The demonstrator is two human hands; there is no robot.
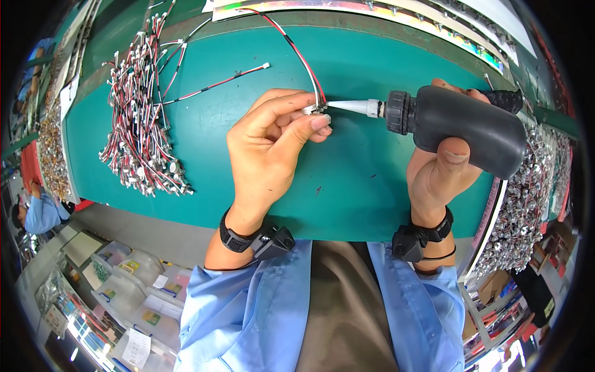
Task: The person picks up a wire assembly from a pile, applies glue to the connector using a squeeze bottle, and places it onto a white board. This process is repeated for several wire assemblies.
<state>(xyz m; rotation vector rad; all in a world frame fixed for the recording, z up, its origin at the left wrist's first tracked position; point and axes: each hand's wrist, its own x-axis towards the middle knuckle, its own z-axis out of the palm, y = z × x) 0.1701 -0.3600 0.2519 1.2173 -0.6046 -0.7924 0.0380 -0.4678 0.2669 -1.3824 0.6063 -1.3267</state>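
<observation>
My left hand (263, 146) pinches a small silvery wired part (315, 109) between thumb and fingers. Red, white and black wires (296, 51) run up from this part toward the far edge of the bench. In my right hand (431, 180) lies a black squeeze bottle (474, 130), tipped on its side, fingers behind it and thumb across the front. Its pale tapered nozzle (356, 106) points left, and the tip reaches the wired part. Whether the tip touches it, or any liquid comes out, I cannot tell.
A large heap of wired parts (139, 124) covers the left of the green bench top (353, 204). One loose cable (217, 84) sticks out rightward from it. More parts hang in a mass (514, 217) at the right. Plastic bins (139, 270) stand lower left; another person (46, 211) is beyond.
</observation>
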